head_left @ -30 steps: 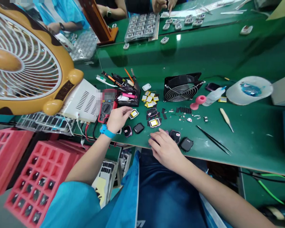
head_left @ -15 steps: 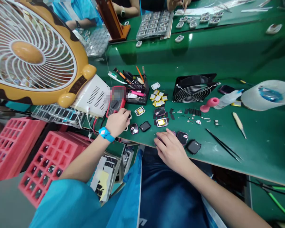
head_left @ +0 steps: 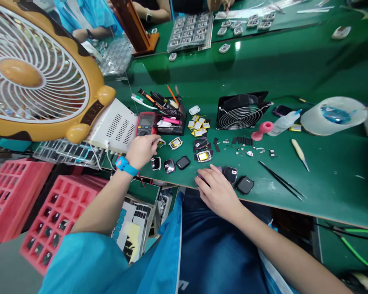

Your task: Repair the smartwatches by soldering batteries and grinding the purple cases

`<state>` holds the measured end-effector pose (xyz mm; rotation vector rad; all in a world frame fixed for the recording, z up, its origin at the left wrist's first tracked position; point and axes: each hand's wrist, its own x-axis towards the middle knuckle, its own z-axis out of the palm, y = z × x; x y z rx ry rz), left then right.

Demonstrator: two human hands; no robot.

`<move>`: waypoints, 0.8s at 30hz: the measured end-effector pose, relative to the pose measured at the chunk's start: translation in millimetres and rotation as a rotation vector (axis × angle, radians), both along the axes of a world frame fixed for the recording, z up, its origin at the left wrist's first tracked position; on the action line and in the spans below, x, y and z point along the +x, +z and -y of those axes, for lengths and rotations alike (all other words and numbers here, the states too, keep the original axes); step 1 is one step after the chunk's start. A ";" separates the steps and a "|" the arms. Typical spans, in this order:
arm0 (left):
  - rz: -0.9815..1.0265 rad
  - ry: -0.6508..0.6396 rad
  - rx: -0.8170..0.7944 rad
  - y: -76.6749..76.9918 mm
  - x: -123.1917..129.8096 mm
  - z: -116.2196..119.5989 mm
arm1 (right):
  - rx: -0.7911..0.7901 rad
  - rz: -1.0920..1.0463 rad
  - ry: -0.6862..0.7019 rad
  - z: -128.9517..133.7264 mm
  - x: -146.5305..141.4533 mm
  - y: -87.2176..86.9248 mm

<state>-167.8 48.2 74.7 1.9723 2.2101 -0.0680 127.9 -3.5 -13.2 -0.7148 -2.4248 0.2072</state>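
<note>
My left hand (head_left: 143, 150), with a blue wristband, is at the lower edge of a red multimeter (head_left: 145, 123), its fingers bent together; what they hold, if anything, is hidden. Below it lies a watch part with a dark face (head_left: 156, 163), beside a dark watch case (head_left: 169, 165) and a black cover (head_left: 183, 162). My right hand (head_left: 216, 188) rests at the table's front edge, fingers spread over a purplish piece that it mostly covers. Right of it are another dark watch case (head_left: 230, 174) and a black cover (head_left: 245, 185). An open case with a yellow battery (head_left: 203, 156) lies above.
A large yellow fan (head_left: 98, 102) and white box (head_left: 115, 124) stand at left, pink foam trays (head_left: 64, 200) below. Behind are a tool holder (head_left: 171, 128) and a black fan (head_left: 242, 112). Tweezers (head_left: 282, 180) and a white tub (head_left: 334, 116) are at right. People sit opposite.
The view has shifted, so the table items appear further left. My left hand has moved slightly up, uncovering the dark-faced watch part below it. My right hand stays over the same piece.
</note>
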 end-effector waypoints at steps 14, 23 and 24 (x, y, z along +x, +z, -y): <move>0.111 -0.172 0.348 -51.2 -10.1 99.4 | -0.002 -0.028 0.047 -4.7 -21.1 15.6; 0.240 -0.087 0.380 -63.7 -12.0 109.9 | -0.153 0.308 0.344 -54.8 -111.2 40.5; 0.267 -0.097 0.384 -63.8 -12.2 111.4 | -0.154 0.324 0.349 -58.5 -115.3 41.6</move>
